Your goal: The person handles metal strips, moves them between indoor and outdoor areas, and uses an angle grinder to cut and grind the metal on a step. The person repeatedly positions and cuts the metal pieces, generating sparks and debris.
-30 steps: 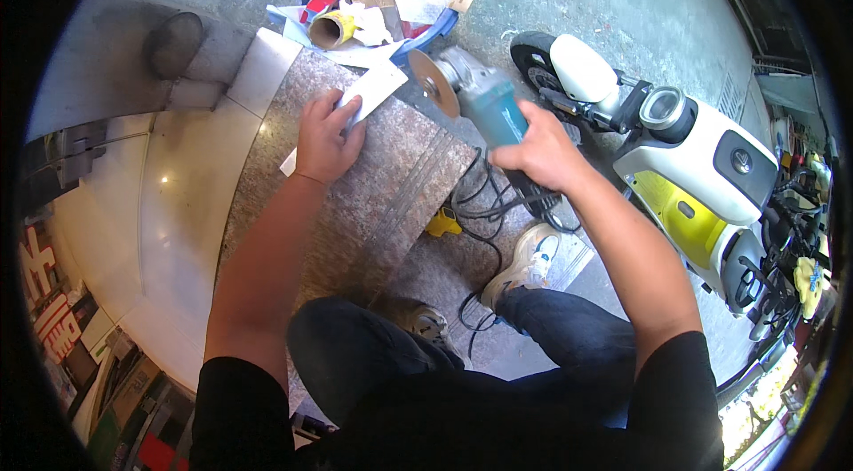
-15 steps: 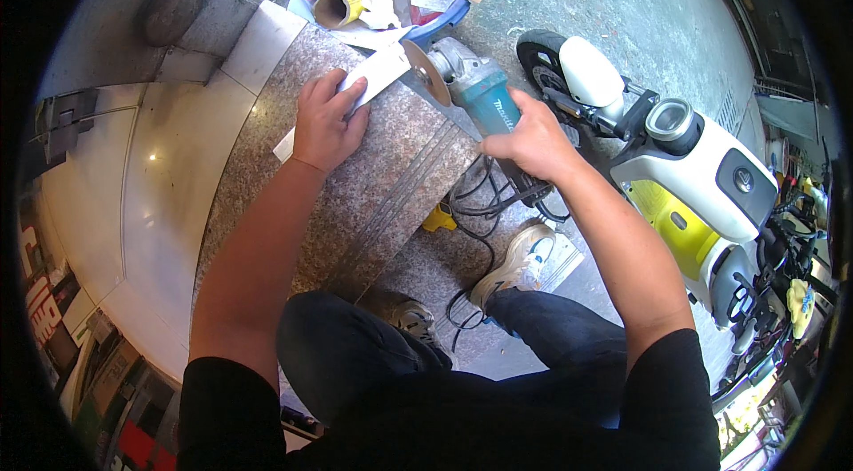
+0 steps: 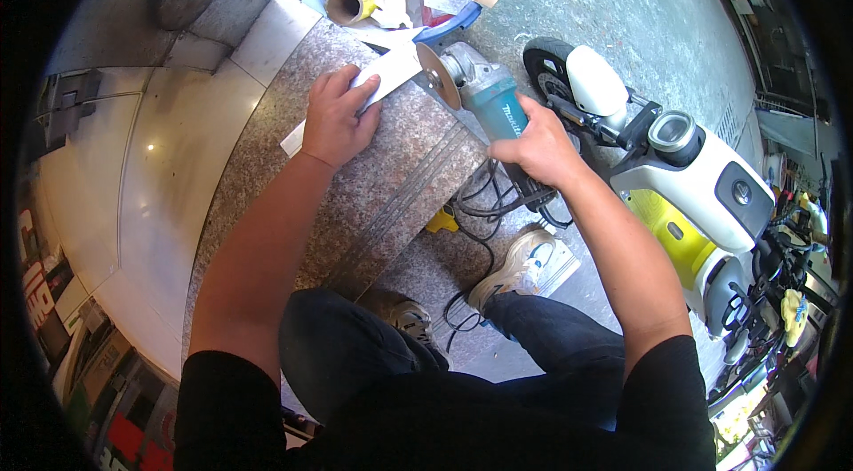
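Note:
My left hand (image 3: 342, 120) presses a long white strip (image 3: 398, 62), lying diagonally, onto a speckled stone step (image 3: 346, 222), with fingers bent over it. My right hand (image 3: 542, 147) is wrapped round a teal-and-silver angle grinder (image 3: 498, 105). The grinder's brown disc (image 3: 437, 75) stands at the upper right end of the white strip, touching it or very close; which, I cannot tell. A black cable (image 3: 484, 209) loops below the grinder beside a small yellow object (image 3: 442, 220), partly hidden by the step.
A blue tub (image 3: 458, 23) of scraps, with a cardboard tube (image 3: 349, 4), stands beyond the step. A white-and-yellow scooter (image 3: 693, 191) is at my right. Pale tiles (image 3: 204, 142) lie at my left, sign pieces at lower left. My feet are below the step's edge.
Over the last second the grinder has moved up to the strip's end, its disc now right at it. My left hand stays on the strip. The view has shifted slightly.

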The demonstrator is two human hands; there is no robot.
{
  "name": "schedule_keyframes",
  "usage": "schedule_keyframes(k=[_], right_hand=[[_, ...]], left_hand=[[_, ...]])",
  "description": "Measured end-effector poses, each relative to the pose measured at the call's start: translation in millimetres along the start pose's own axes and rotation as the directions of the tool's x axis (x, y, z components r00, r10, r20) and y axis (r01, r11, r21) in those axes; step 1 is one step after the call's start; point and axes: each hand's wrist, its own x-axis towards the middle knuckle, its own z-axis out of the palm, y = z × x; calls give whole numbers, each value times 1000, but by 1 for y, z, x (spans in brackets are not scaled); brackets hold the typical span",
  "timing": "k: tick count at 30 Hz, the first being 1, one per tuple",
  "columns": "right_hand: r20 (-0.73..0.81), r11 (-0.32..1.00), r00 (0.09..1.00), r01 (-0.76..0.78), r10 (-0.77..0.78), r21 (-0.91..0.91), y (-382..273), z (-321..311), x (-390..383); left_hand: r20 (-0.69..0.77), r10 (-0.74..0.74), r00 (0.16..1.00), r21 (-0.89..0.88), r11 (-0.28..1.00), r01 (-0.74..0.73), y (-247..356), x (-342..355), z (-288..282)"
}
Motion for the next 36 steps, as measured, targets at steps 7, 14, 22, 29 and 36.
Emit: schedule_keyframes(k=[7,14,22,29,36], right_hand=[[20,1000,1000,-22,22,-9,-6,-1,2],[11,999,1000,-7,8,-45,-5,0,3],[-36,997,998,-52,53,49,-7,-6,-6],[-76,993,995,-61,69,101,1,-23,-30],[-66,968,986,-133,151,214,17,-28,-43]], left_hand=[[-3,-5,1000,0,1000,5,1,1,0],[-10,-9,1000,-11,1000,9,1,1,0],[5,-22,1000,-5,1000,22,-1,-1,2],[226,-304,926,-371,852,370,-16,16,-17],[479,-409,777,-467,631,620,-29,32,-33]])
